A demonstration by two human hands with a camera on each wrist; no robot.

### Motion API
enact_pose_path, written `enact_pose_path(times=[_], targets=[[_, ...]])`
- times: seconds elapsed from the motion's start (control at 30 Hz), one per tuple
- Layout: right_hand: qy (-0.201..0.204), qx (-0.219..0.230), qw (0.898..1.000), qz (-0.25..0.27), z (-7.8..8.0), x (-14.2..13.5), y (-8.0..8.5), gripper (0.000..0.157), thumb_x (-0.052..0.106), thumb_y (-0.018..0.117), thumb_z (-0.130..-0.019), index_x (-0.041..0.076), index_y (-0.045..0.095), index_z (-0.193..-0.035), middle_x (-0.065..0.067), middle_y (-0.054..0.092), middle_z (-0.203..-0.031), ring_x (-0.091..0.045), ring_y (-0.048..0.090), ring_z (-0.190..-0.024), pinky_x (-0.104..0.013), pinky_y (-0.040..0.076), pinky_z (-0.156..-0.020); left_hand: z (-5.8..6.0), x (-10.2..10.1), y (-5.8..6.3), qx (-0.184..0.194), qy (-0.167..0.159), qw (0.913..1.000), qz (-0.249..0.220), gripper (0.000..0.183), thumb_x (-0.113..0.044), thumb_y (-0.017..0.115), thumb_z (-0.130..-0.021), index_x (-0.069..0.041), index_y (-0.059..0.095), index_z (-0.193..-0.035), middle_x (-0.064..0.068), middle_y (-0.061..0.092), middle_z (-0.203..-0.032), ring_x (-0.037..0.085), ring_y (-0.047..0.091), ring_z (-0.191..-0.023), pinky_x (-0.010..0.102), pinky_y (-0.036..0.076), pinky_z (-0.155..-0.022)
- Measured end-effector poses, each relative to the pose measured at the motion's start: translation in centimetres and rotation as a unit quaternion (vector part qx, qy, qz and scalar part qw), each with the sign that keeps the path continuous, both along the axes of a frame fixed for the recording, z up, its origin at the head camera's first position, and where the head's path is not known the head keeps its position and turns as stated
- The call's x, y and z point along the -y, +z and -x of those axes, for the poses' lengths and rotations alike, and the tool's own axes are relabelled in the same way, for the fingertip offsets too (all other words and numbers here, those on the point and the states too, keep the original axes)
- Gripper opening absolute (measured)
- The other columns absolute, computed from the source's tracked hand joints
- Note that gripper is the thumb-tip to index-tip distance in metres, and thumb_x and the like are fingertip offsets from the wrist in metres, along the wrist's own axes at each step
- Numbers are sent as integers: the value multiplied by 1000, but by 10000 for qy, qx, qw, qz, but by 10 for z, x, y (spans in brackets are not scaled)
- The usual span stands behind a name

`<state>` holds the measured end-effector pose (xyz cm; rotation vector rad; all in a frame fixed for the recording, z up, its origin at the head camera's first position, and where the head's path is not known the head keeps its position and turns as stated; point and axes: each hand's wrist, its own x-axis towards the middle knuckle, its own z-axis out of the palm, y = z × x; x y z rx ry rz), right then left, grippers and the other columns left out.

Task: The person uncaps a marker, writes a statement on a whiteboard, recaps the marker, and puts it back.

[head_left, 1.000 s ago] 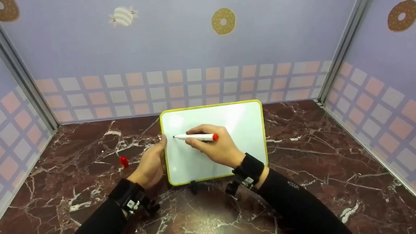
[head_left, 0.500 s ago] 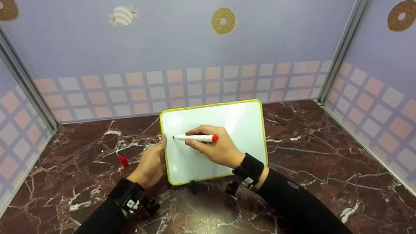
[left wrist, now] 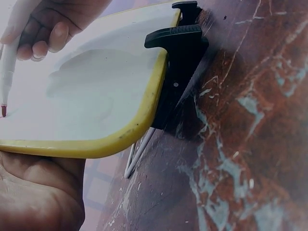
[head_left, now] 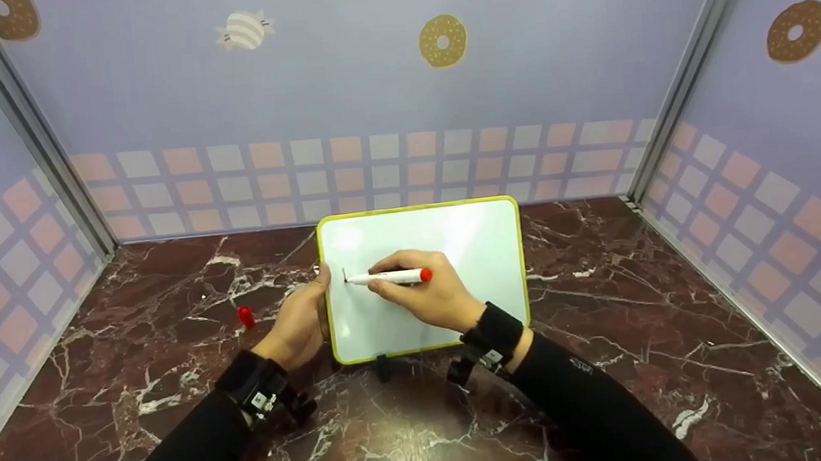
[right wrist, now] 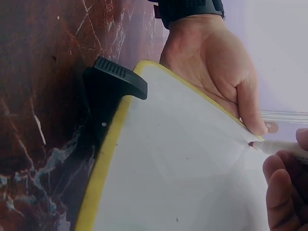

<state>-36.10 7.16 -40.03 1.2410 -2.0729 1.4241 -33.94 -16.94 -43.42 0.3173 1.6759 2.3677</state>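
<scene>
Right hand (head_left: 431, 292) is pinching a dry-erase marker (head_left: 398, 277), apparently drawing; left hand (head_left: 299, 328) is gripping the whiteboard (head_left: 481, 235). Extending strokes is likely needing steadiness.

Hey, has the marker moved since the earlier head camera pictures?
Yes, slightly downward: judged against the whiteboard, which stays put, the marker sits nearer the lower edge, and a short line now shows above its tip.

At frame centre, a white board (head_left: 418, 230) is showing a yellow rim (head_left: 416, 207), a white marker (head_left: 394, 277) a red end (head_left: 426, 274); below, the maroon table (head_left: 654, 298) is showing white veins (head_left: 690, 418).
</scene>
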Motion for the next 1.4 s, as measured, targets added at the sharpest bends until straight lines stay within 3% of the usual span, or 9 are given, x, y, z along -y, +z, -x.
enact_pose_path(times=[0.23, 0.47, 0.93, 1.17, 1.4], targets=[[36, -40, 10000, -53, -1, 0, 0, 11, 10, 85, -101, 3, 84, -110, -7, 81, -97, -13, 65, -72, -25, 52, -65, 1, -1, -1, 87, 96, 9999, 0, 66, -53, 35, -121, 3, 61, -142, 14, 76, -128, 29, 74, -119, 51, 62, -103], [61, -100, 9997, -210, -2, 1, -1, 10, 9, 86, -99, 3, 85, -107, -5, 82, -94, -12, 67, -74, -25, 53, -67, 0, 1, -2, 42, -103, 9999, 93, 73, -59, 31, -119, 4, 56, -148, 13, 76, -128, 29, 74, -120, 51, 62, -104], [229, -54, 9984, -521, -4, 0, 0, 10, 9, 85, -99, 3, 85, -106, -6, 83, -96, -16, 73, -79, -26, 56, -68, 0, 1, -3, 14, -185, 9998, 8, 75, -59, 32, -119, 4, 52, -152, 15, 74, -129, 31, 74, -120, 54, 62, -104], [284, 8, 9976, -624, -5, -1, 1, 8, 9, 85, -99, 4, 85, -105, -6, 83, -97, -15, 74, -80, -26, 56, -68, 1, 1, -2, -76, -270, 9996, 15, 74, -59, 32, -119, 2, 49, -158, 18, 71, -137, 34, 71, -127, 58, 60, -107], [408, 30, 9964, -744, -5, 0, 1, 8, 9, 85, -98, 3, 84, -104, -7, 84, -97, -13, 75, -82, -25, 58, -70, -1, 2, -2, -94, -187, 9998, 53, 74, -58, 32, -119, 3, 50, -157, 17, 71, -137, 34, 71, -126, 56, 60, -106]])
